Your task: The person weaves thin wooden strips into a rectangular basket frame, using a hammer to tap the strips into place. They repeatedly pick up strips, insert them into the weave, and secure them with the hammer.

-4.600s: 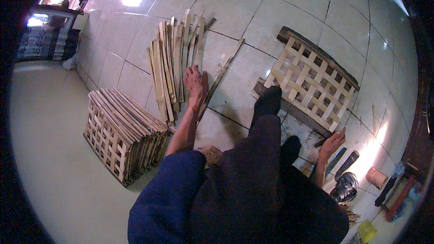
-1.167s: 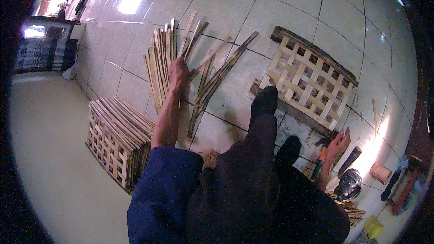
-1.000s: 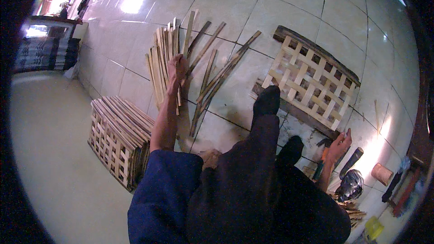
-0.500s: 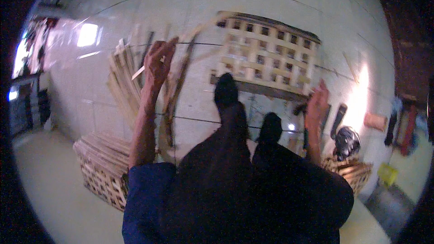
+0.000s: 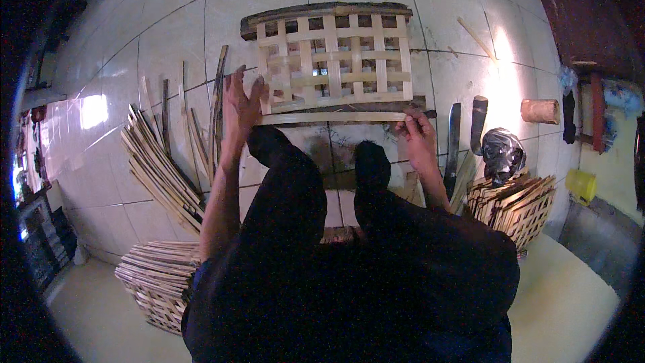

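A pale, flat bamboo strip (image 5: 332, 118) lies crosswise along the near side of a woven bamboo lattice panel (image 5: 332, 60). My right hand (image 5: 418, 141) pinches its right end between thumb and fingers. At the other end, my left hand (image 5: 242, 107) has its fingers and thumb apart. The strip's left end meets the base of that hand, beside the panel's near left corner. Dark wooden bars (image 5: 322, 12) edge the panel at its far and near sides. Its crossing strips leave square gaps. One of my feet (image 5: 269, 144) stands close to the near bar.
Loose bamboo strips (image 5: 161, 168) lie in a fan on the tiled floor at left. Stacks of woven panels stand at lower left (image 5: 158, 282) and right (image 5: 514, 212). A long dark blade (image 5: 453, 144), a black plastic bag (image 5: 502, 154) and a wooden block (image 5: 540, 111) lie to the right.
The view has swung, so the panel appears farther left. My left hand has brought a strip from the loose ones to the panel's near side; my right hand now grips its other end.
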### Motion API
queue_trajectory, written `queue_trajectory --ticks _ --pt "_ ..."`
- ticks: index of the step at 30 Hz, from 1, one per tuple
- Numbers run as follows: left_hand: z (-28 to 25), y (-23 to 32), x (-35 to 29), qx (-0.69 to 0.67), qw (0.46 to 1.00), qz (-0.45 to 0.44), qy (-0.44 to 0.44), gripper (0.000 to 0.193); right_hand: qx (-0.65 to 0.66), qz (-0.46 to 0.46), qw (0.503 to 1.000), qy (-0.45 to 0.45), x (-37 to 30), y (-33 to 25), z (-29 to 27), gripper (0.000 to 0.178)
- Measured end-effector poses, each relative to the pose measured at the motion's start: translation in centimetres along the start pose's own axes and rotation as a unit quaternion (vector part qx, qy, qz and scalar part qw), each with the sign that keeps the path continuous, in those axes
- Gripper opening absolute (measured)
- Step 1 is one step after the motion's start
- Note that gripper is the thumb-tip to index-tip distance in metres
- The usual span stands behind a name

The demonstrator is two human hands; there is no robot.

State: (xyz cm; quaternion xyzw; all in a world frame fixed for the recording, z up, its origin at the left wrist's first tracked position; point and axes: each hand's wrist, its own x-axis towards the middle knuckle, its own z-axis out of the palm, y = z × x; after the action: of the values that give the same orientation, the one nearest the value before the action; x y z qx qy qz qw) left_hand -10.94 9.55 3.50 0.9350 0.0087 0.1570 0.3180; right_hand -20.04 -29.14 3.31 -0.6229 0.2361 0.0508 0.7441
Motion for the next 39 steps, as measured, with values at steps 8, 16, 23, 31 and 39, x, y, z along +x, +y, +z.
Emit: queue_trajectory --ticks 8,16,23,31,39 --pt "1.0 -1.1 4.0 -0.271 0.903 -0.233 -0.24 0.042 -0.029 -0.033 0.999 -0.007 1.9 0.1 -2.7 0.028" --pt "0.6 -0.5 5.0 -0.334 0.865 -0.296 -0.23 0.032 0.02 0.035 0.999 -0.026 3.3 -0.4 -4.8 0.023" --pt "0.6 -1.9 4.9 -0.31 0.892 -0.213 -0.249 0.033 0.026 0.015 0.999 -0.019 4.8 -0.8 -4.5 0.026" --pt "-0.2 1.0 5.4 -0.259 0.888 -0.274 -0.264 0.035 0.009 0.001 0.999 0.039 5.2 -0.7 -3.8 0.027" --pt "0.6 -0.3 4.0 -0.288 0.871 -0.287 -0.275 0.033 -0.08 -0.055 0.994 0.057 5.3 -0.4 -2.3 0.021"
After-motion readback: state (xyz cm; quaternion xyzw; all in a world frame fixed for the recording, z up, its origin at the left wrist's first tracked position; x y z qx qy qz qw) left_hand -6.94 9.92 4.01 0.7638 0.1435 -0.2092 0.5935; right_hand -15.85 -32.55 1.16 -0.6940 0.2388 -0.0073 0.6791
